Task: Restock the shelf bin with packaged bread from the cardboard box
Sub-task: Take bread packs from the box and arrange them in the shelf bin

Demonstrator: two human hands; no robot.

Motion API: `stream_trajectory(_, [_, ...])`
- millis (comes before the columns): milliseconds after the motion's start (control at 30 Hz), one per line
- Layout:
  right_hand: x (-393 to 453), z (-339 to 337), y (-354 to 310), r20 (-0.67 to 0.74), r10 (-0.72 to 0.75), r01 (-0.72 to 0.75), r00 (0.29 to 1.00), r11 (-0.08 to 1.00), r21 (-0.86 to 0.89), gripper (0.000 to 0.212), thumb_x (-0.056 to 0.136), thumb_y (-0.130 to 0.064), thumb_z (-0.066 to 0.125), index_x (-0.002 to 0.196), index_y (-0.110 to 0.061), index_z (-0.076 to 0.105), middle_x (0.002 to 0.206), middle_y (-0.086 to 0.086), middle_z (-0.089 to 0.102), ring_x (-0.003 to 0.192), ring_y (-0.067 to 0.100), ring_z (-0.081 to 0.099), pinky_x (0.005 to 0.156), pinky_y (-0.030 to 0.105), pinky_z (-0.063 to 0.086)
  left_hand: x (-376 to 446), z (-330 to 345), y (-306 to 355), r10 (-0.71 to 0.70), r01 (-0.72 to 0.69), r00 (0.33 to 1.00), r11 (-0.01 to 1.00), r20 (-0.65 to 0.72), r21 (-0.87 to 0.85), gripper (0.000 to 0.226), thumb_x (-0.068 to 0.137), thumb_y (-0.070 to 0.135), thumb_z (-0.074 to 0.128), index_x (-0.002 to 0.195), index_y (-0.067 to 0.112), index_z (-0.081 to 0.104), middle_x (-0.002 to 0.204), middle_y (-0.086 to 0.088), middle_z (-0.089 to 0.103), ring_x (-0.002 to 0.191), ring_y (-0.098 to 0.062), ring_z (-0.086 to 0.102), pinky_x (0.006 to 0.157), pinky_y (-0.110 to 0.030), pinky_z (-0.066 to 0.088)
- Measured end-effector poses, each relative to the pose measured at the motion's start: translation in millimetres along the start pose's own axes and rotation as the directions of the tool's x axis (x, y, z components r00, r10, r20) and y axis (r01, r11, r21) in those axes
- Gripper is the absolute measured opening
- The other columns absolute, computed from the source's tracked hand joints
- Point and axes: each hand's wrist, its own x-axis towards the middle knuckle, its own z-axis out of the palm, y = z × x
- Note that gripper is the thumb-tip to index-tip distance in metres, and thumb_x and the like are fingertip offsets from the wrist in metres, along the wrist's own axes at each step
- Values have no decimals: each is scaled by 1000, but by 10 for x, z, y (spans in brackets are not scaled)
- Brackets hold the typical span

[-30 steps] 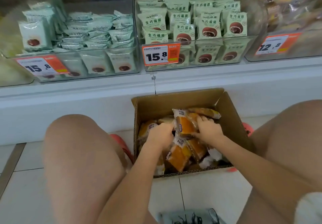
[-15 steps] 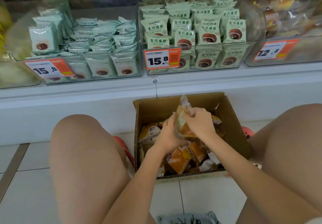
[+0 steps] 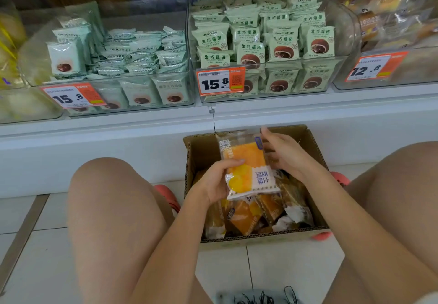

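One bread packet (image 3: 248, 168) is lifted above the open cardboard box (image 3: 315, 152) on the floor, held in two hands — the left hand (image 3: 216, 181) has its grip closed on the packet's left edge, the right hand (image 3: 282, 153) holds the right side with curled fingers. More orange packets (image 3: 244, 217) lie in the box, too jumbled to count. Above, two clear shelf bins (image 3: 267, 83) of green packets carry two 15.8 price tags (image 3: 220, 82).
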Motion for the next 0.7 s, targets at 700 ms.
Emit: stream_trajectory(700, [-272, 267, 370, 227, -55, -27, 972, 939, 343, 75, 69, -49, 75, 130, -16, 49, 125, 7, 62, 116, 22, 59, 101, 40, 46, 63, -131, -22, 359, -374, 885, 927, -296, 7, 51, 90, 42, 52, 133, 15, 48, 122, -10, 65, 111, -27, 62, 93, -42, 51])
